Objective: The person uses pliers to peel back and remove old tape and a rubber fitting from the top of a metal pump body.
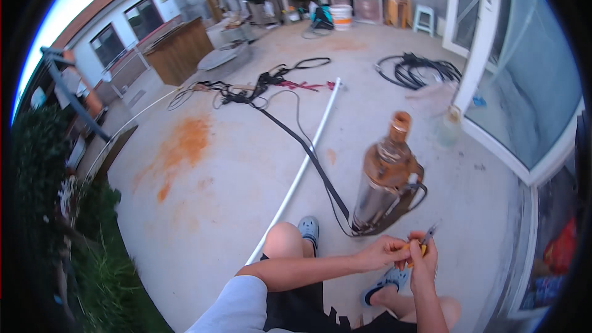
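Note:
My right hand (423,265) is closed around a small hand tool (430,235), apparently pliers, with yellow-orange handles and a dark metal tip pointing up. Beside it my left hand (387,253) is pinched at the yellow handles; exactly what its fingertips grip is too small to make out. Just beyond both hands, a rusty metal submersible pump (379,182) stands upright on the concrete, with a dark hose and cable at its base. A long white pipe (317,139) lies on the ground to its left, passing by my knee.
Tangled black straps (259,86) with red pieces and a coiled black hose (416,71) lie farther back. A glass door (524,86) borders the right, plants (92,253) the left. A wooden cabinet (176,49), buckets (340,18) and a stool (424,17) stand behind.

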A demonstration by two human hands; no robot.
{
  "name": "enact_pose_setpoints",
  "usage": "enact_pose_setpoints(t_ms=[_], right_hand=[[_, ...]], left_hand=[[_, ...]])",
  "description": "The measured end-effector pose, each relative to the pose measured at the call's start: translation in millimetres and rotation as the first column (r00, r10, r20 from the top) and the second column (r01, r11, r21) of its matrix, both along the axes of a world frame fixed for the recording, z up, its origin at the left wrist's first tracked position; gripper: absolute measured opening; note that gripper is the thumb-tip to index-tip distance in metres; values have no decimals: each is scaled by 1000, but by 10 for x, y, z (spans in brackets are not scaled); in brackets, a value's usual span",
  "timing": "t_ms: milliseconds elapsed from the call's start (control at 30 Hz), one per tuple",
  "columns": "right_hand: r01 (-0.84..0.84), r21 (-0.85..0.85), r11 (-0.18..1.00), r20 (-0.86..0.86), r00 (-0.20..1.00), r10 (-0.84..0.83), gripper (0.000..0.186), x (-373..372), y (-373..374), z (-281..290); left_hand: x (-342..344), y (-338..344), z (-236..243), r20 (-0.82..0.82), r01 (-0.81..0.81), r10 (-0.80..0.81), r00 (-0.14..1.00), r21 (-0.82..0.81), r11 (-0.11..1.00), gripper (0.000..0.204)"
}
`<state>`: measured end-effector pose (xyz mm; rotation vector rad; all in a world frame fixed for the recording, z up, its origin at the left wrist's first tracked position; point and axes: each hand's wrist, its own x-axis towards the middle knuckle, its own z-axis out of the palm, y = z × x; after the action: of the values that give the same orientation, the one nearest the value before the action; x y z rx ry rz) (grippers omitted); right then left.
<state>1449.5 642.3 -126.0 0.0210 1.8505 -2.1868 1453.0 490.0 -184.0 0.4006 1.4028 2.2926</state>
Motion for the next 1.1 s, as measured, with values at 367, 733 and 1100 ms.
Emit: enact_pose_setpoints(t_ms=[367,733,1100], right_hand=[[-159,286,945,-49,982,180,19,215,261,-118],[-509,-474,719,301,674,675,28,401,412,-126],[-827,-139,544,-94,558,824,16,504,499,-95]], left_hand=[[142,-270,-47,109,245,-247,963,32,969,28],[473,-411,-189,191,428,-501,844,323,844,32],[703,-508,243,351,606,-572,741,16,795,46]])
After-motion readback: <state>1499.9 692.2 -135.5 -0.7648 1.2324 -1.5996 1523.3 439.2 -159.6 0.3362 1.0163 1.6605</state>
